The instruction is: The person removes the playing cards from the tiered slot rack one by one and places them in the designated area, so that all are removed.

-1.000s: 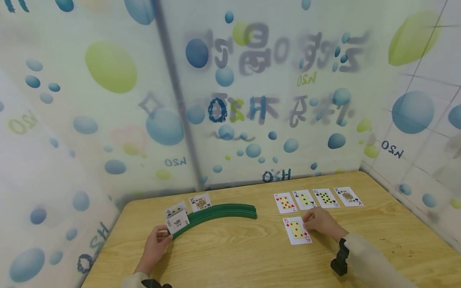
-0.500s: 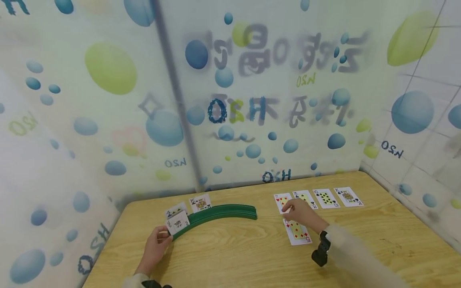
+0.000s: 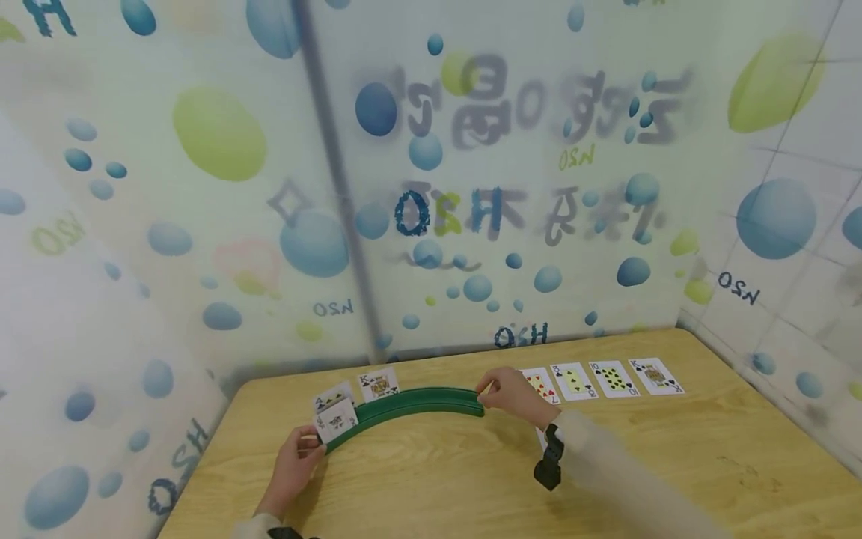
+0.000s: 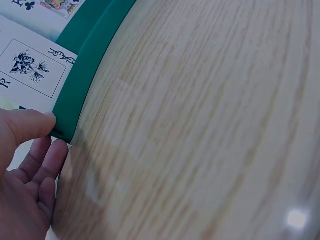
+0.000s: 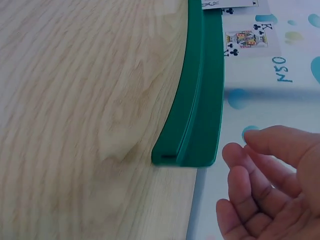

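The right hand point(image 3: 515, 394) has left the five of diamonds, where it was a second ago, and passed across the seven of hearts. Now it is just beside the right end of the curved green rack point(image 3: 417, 400), fingers loosely bent, thumb and forefinger parted, with nothing between them. The left hand point(image 3: 296, 460) has stayed at the rack's left end, pinching it between thumb and fingers.

The one rack lies in the far left part of the desk point(image 3: 438, 479), bowed toward the far edge, where it was before. Three cards are at its left half, also unmoved: a joker point(image 3: 335, 421) in front, a black-suited card point(image 3: 333, 395) partly hidden behind it, and a king of clubs point(image 3: 378, 384) at the far side.

Toward the far right corner, four cards lie face up in one row: the seven of hearts point(image 3: 542, 383), now partly covered by the right hand, a three of clubs point(image 3: 573, 382), a black ten point(image 3: 612, 379) and another king point(image 3: 655, 376). The five of diamonds point(image 3: 541, 436), in full view a second ago, shows only a sliver beside the right wrist. That makes eight cards.
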Tool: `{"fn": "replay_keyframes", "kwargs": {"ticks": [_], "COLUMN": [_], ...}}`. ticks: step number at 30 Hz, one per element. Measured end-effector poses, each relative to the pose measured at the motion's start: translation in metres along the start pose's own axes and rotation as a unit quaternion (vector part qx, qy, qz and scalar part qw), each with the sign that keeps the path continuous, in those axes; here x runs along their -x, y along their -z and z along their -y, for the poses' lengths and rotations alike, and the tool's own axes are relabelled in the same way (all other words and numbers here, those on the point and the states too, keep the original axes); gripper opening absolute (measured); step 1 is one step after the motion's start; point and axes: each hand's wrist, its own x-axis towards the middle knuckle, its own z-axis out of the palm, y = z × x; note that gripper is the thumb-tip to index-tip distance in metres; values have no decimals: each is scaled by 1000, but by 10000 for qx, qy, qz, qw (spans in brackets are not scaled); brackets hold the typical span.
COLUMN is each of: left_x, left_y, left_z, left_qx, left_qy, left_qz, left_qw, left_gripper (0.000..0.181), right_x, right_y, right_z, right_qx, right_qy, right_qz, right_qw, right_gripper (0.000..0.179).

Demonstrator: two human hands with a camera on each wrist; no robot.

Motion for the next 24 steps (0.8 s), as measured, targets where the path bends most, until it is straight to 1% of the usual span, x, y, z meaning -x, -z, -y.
{"fn": "replay_keyframes", "kwargs": {"ticks": [8, 18, 24], "left_x": [-1, -1, -1], "left_y": [-1, -1, -1], "left_z": [3, 4, 3], "left_qx": [-68, -95, -114], "left_qy": [-107, -105, -107], "left_qz": [-36, -25, -6], "left_qw": [9999, 9999, 9999], "left_gripper": [31, 32, 32], "right_x": [-21, -45, -56], "right_y": [-17, -34, -49], "right_z": [16, 36, 42], "right_qx": [244, -81, -38], "right_qy": [359, 621, 679], "right_qz": [40, 127, 65], "right_qw": [9990, 9980, 9977], "right_gripper": [14, 12, 13]}}
